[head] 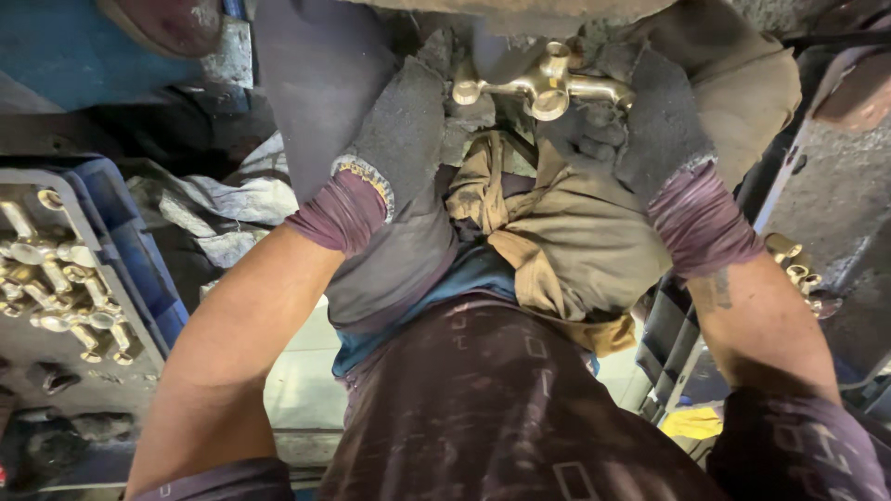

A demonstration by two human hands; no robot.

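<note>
My lap fills the middle and bottom of the frame: a dark printed shirt (483, 408), grey trousers (325, 83) over my left thigh, and a tan cloth (566, 232) bunched across my right thigh, knotted near the centre. It lies directly under my hands.

At the left edge sits a blue crate (139, 260) with a grey tray inside it, loaded with brass fittings (56, 288) lying in a loose heap. Crumpled pale rags (223, 209) lie between that crate and my left leg. At the right edge, beside my right forearm, a dark crate (673, 343) stands at an angle, and a few more brass pieces (796, 264) show just past my wrist. A yellow scrap (691, 422) lies low at the right.

Both my hands wear dark grey gloves over purple cuffs. My left hand (404, 130) reaches up to the top centre, fingers closed around the left arm of the brass tap body (548, 85). My right hand (640, 125) clamps the right end of it, fingers wrapped tight. The tap body sits at the top centre of the frame, held crosswise between both gloves, its round openings facing me. Close above it is a rough grey surface, too cropped to tell what it is.
</note>
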